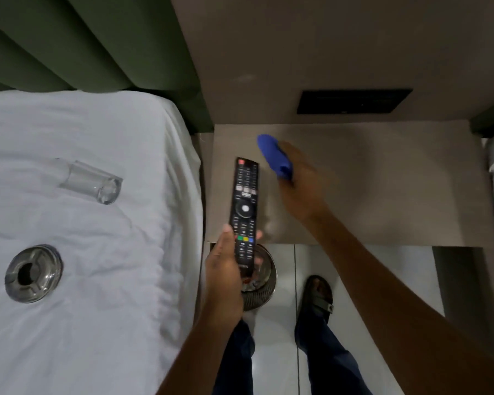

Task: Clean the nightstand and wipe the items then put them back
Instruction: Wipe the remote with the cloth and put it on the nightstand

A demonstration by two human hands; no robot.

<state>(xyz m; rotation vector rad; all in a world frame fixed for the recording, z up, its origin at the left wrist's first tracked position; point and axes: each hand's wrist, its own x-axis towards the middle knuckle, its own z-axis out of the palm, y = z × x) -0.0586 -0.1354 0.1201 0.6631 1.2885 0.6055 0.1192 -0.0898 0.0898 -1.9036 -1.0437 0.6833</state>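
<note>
Head view: remote [244, 205] is gripped at its near end by the left hand [222, 276], fingers wrapped around it, long axis pointing away from the body over the nightstand's [382, 181] left front edge. Blue cloth [274, 155] is bunched in the right hand [300, 181], just right of the remote's far end, so a leftward wipe looks shortest. Glass [93, 181] and ashtray [33, 273] are parked on the bed [97, 323].
</note>
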